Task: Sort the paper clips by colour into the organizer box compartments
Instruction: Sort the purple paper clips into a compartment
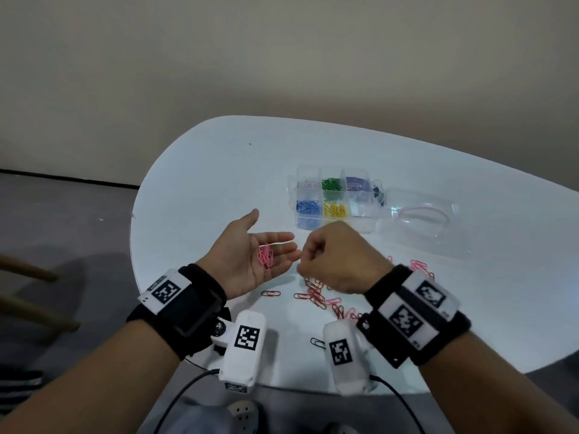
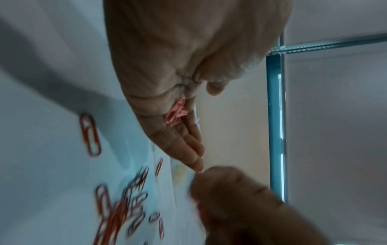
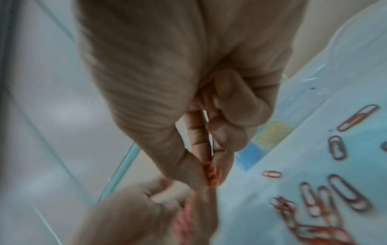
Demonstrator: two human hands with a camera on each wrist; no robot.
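Observation:
My left hand (image 1: pixel 250 255) lies palm up above the table's near edge, fingers straight, with a small bunch of pink paper clips (image 1: pixel 266 256) resting in the palm; the same pink clips (image 2: pixel 175 114) show in the left wrist view. My right hand (image 1: pixel 332 258) hovers just right of the left fingertips, fingers curled, pinching pink clips (image 3: pixel 211 173) between thumb and forefinger. Loose red and pink clips (image 1: pixel 316 296) lie scattered on the table under the right hand. The clear organizer box (image 1: pixel 332 195) stands further back, holding white, green, purple, blue and yellow clips in separate compartments.
The box's clear lid (image 1: pixel 423 214) lies open to the right, with a pink rubber band on it. A dark clip (image 1: pixel 317 342) lies near the table's front edge (image 1: pixel 282 383). A wooden chair (image 1: pixel 31 292) stands at the left, off the white table.

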